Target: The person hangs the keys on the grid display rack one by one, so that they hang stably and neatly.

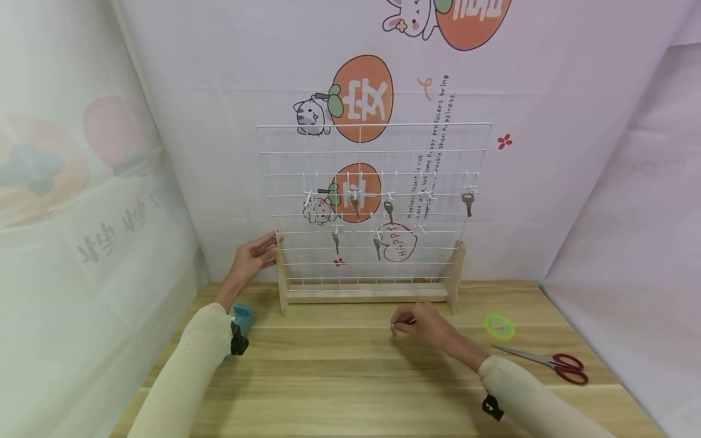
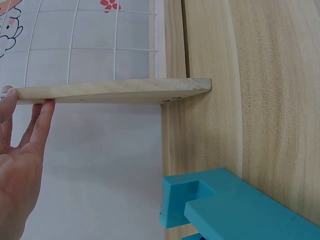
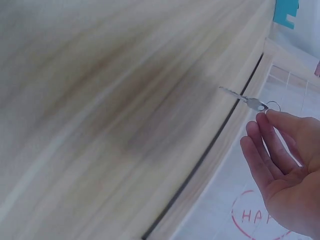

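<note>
A white wire rack (image 1: 367, 248) with wooden side supports stands upright on the table. Several keys hang on its hooks, one key (image 1: 468, 204) at the far right. My left hand (image 1: 254, 258) grips the top of the left wooden support (image 2: 110, 91), fingers against its outer side. In front of the rack, low over the table, my right hand (image 1: 424, 325) pinches a key (image 3: 255, 104) by its small ring (image 3: 274, 106) between thumb and fingertip. The blade of this key points away from the hand in the right wrist view.
A teal tape dispenser (image 2: 235, 200) sits on the table (image 1: 328, 377) left of the rack, near my left forearm. To the right lie a yellow-green disc (image 1: 499, 327) and scissors (image 1: 564, 367) with red handles. Printed cloth walls surround the table.
</note>
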The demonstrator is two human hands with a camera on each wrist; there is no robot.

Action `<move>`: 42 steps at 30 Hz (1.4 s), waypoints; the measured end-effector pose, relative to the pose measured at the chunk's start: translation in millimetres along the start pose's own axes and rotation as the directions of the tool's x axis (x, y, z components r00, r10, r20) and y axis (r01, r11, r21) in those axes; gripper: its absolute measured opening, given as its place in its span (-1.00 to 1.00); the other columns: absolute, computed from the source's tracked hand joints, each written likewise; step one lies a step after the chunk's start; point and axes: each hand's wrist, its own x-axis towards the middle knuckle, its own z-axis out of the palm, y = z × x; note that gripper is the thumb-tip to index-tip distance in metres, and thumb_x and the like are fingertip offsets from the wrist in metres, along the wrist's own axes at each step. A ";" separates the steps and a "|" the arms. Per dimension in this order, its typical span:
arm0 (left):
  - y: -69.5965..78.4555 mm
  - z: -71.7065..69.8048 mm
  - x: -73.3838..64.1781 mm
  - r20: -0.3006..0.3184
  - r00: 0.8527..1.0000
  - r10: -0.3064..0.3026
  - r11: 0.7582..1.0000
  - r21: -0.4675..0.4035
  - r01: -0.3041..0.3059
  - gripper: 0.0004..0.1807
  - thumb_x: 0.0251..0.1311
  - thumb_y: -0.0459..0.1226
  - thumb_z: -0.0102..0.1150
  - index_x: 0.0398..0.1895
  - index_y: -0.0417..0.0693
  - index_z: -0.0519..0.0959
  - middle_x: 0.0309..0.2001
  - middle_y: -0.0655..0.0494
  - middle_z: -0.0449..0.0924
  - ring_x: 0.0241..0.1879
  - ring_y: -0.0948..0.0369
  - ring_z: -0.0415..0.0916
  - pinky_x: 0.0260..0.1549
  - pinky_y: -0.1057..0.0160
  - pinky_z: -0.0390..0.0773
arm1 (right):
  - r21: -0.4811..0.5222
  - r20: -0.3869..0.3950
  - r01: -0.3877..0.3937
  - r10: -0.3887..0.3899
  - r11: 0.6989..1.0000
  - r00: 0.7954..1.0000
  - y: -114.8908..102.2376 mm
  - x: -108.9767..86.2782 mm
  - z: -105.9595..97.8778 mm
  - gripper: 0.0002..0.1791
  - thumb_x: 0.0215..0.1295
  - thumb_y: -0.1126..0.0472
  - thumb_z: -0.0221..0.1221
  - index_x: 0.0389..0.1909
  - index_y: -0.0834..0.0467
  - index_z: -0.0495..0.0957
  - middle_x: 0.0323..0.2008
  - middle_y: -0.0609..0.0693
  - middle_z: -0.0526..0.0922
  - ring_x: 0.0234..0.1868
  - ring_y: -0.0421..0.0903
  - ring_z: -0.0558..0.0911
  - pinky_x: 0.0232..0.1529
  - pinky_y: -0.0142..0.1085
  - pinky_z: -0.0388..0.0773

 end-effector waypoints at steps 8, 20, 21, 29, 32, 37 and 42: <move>-1.7 -1.8 -0.4 0.014 1.000 0.012 1.000 0.011 -0.012 -0.40 0.52 -0.42 0.11 0.57 -0.16 0.29 0.42 -0.20 0.41 0.38 -0.17 0.40 0.12 0.13 0.64 | -0.036 -0.052 0.030 -0.032 0.999 0.998 2.5 3.1 -24.3 -0.94 0.29 0.42 0.39 -0.30 0.22 0.76 -0.39 -0.07 0.79 -0.36 -0.25 0.74 -0.30 -0.41 0.74; 1.0 -2.0 -3.5 0.016 1.000 0.007 1.000 0.028 -0.007 -0.41 0.52 -0.43 0.09 0.57 -0.13 0.29 0.42 -0.19 0.42 0.38 -0.14 0.42 0.15 0.05 0.62 | -0.020 -0.078 -0.041 0.040 0.999 0.996 -1.2 8.6 -64.9 -0.91 0.32 0.42 0.37 -0.22 0.21 0.78 -0.33 -0.01 0.80 -0.31 -0.16 0.76 -0.26 -0.33 0.76; 0.9 -1.9 -3.2 0.016 1.000 0.005 1.000 0.024 -0.005 -0.41 0.52 -0.43 0.09 0.57 -0.13 0.29 0.42 -0.18 0.43 0.38 -0.14 0.42 0.15 0.06 0.62 | -0.013 -0.081 -0.042 0.041 0.999 0.996 -1.2 8.7 -67.8 -0.92 0.32 0.42 0.36 -0.22 0.24 0.78 -0.31 0.02 0.81 -0.30 -0.15 0.76 -0.26 -0.32 0.77; 0.4 -1.9 -1.3 0.025 1.000 0.009 1.000 0.004 -0.009 -0.40 0.52 -0.43 0.10 0.57 -0.14 0.29 0.43 -0.17 0.43 0.38 -0.13 0.42 0.14 0.08 0.64 | -0.076 -0.167 -0.042 0.029 0.996 0.986 -1.2 11.2 -91.8 -0.92 0.30 0.42 0.39 -0.26 0.20 0.79 -0.34 0.00 0.81 -0.34 -0.14 0.77 -0.29 -0.31 0.78; 0.7 -2.1 -1.7 0.028 1.000 0.008 1.000 0.006 -0.009 -0.40 0.52 -0.43 0.10 0.57 -0.13 0.29 0.43 -0.17 0.42 0.37 -0.13 0.42 0.14 0.08 0.64 | -0.099 -0.191 -0.053 0.033 0.994 0.981 -3.5 13.2 -102.2 -0.91 0.29 0.42 0.39 -0.27 0.19 0.79 -0.36 0.01 0.81 -0.34 -0.13 0.78 -0.30 -0.29 0.79; 1.1 -2.3 -2.0 0.027 1.000 0.015 1.000 -0.002 -0.015 -0.41 0.52 -0.44 0.10 0.57 -0.15 0.30 0.43 -0.19 0.42 0.38 -0.14 0.42 0.14 0.05 0.63 | -0.129 -0.222 -0.082 0.052 0.988 0.974 -8.7 20.8 -119.1 -0.91 0.31 0.40 0.39 -0.22 0.20 0.79 -0.32 0.04 0.82 -0.32 -0.07 0.79 -0.26 -0.24 0.80; 0.1 -1.3 -2.2 0.026 1.000 0.011 1.000 -0.007 -0.010 -0.41 0.52 -0.43 0.10 0.57 -0.15 0.29 0.43 -0.19 0.42 0.38 -0.14 0.42 0.15 0.05 0.63 | -0.144 -0.260 -0.117 0.077 0.983 0.963 -12.0 29.4 -132.5 -0.91 0.36 0.35 0.37 -0.17 0.19 0.80 -0.23 0.07 0.82 -0.24 0.00 0.81 -0.20 -0.17 0.80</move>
